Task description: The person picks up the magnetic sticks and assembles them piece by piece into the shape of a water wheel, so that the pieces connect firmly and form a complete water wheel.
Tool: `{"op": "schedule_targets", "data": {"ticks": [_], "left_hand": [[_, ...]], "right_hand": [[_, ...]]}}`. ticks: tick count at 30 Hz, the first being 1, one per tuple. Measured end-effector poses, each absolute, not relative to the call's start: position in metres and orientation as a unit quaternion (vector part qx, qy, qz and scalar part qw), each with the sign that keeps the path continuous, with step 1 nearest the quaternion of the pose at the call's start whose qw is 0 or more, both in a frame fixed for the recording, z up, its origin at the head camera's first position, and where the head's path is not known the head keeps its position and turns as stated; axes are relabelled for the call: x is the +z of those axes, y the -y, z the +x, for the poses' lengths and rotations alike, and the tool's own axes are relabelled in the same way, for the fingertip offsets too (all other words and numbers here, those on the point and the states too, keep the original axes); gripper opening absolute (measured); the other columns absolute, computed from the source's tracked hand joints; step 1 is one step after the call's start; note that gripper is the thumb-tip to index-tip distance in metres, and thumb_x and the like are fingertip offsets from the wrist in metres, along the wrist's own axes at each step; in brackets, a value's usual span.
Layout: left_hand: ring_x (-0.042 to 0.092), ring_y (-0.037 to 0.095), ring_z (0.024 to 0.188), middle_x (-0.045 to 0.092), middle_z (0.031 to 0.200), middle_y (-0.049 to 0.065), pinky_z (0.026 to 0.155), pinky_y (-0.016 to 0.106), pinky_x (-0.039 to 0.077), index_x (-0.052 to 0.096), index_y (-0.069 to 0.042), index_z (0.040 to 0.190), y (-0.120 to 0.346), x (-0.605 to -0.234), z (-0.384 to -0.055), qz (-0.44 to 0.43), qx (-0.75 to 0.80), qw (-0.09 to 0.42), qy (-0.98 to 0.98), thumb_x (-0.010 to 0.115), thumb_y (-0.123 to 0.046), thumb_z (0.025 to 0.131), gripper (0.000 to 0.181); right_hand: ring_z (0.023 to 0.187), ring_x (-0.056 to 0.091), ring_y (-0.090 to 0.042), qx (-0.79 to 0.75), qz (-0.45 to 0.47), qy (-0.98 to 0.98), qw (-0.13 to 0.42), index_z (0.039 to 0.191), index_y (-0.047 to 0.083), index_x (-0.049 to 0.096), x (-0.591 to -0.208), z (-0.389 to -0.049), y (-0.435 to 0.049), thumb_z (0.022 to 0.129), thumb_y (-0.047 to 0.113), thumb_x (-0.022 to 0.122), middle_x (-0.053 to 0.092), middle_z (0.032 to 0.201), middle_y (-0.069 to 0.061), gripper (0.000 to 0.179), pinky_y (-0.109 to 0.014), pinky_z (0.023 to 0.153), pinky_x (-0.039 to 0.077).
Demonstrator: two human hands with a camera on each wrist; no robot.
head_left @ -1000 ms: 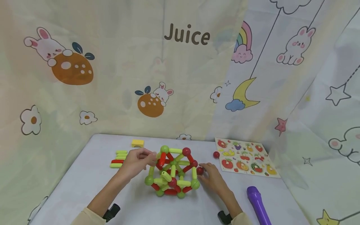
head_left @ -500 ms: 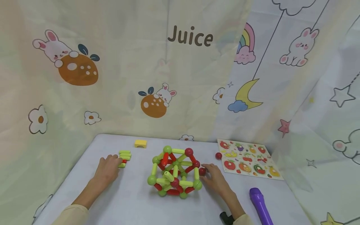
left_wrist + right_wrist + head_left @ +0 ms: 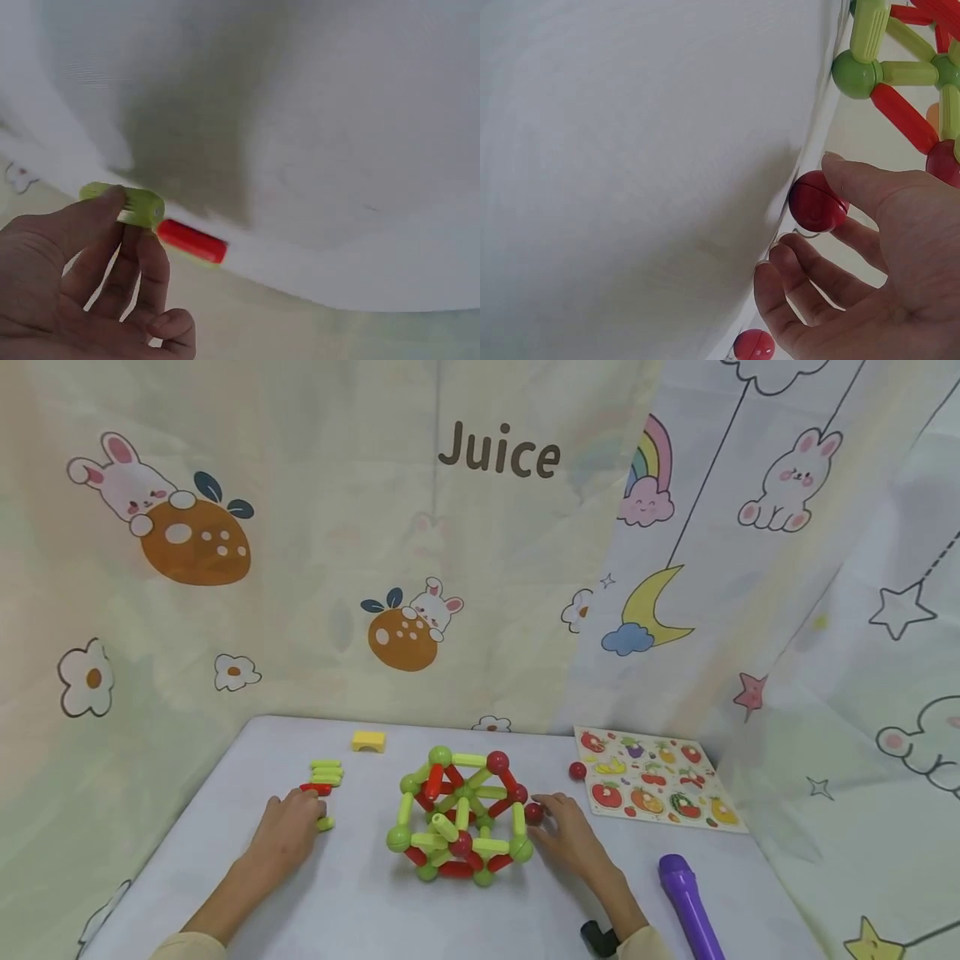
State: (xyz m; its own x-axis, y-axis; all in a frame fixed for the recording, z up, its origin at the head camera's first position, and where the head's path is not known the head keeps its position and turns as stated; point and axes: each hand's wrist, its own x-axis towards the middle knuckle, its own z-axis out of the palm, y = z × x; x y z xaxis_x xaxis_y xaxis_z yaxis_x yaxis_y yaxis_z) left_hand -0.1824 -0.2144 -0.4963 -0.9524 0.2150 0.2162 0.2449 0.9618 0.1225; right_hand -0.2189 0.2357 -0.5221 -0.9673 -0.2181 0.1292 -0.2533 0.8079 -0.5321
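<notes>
My left hand is at the left of the table and pinches a light green rod between thumb and fingers. A red rod lies just beyond the fingers, with several light green rods lined up behind it. In the middle stands a framework of green and red balls and rods. At its right side my right hand rests on the table, thumb and index finger around a red ball. The right wrist view has the other fingers loosely bent below that ball.
Another red ball lies beside a fruit-picture board at the back right. A purple toy microphone lies at the front right. A yellow arch block sits at the back left. A printed curtain hangs behind the table.
My left hand has gone from the framework's left side to the rods at the left. It has drawn one green rod away from the row, toward me. The right hand has stayed at the ball.
</notes>
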Motion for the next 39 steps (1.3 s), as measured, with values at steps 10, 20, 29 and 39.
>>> {"op": "schedule_targets", "data": {"ticks": [10,20,29,39], "left_hand": [[0.058,0.005,0.078,0.070,0.091,-0.015,0.068,0.024,0.051,0.078,-0.019,0.101,0.124,-0.381,-0.124,-0.187,-0.338,0.094,0.918,0.091,-0.006,0.086,0.024],[0.056,0.005,0.066,0.075,0.086,-0.008,0.057,0.023,0.049,0.082,-0.013,0.095,0.043,-0.381,-0.144,-0.281,-0.321,0.072,0.902,0.089,-0.006,0.086,0.013],[0.058,0.006,0.073,0.075,0.087,-0.008,0.061,0.022,0.050,0.082,-0.013,0.098,0.044,-0.386,-0.147,-0.265,-0.319,0.072,0.907,0.088,-0.006,0.087,0.014],[0.058,0.016,0.076,0.063,0.077,-0.005,0.070,0.028,0.046,0.074,-0.020,0.099,0.105,-0.358,-0.126,-0.170,-0.477,0.045,0.861,0.089,-0.019,0.090,0.018]], "right_hand": [[0.122,0.063,-0.029,0.291,0.128,0.947,0.030,0.138,0.010,0.068,-0.522,-0.219,-0.239,0.090,0.015,0.089,0.068,0.128,-0.008,0.053,-0.052,0.104,0.057],[0.123,0.063,-0.030,0.299,0.126,0.946,0.024,0.139,0.008,0.068,-0.524,-0.222,-0.239,0.091,0.015,0.088,0.069,0.129,-0.010,0.053,-0.052,0.105,0.056],[0.125,0.062,-0.031,0.297,0.128,0.946,0.025,0.140,0.009,0.067,-0.525,-0.221,-0.237,0.091,0.016,0.088,0.068,0.131,-0.010,0.054,-0.052,0.106,0.055],[0.109,0.064,-0.020,0.302,0.133,0.944,0.024,0.130,0.010,0.072,-0.522,-0.226,-0.240,0.093,0.014,0.087,0.072,0.117,-0.002,0.040,-0.046,0.097,0.060]]}}
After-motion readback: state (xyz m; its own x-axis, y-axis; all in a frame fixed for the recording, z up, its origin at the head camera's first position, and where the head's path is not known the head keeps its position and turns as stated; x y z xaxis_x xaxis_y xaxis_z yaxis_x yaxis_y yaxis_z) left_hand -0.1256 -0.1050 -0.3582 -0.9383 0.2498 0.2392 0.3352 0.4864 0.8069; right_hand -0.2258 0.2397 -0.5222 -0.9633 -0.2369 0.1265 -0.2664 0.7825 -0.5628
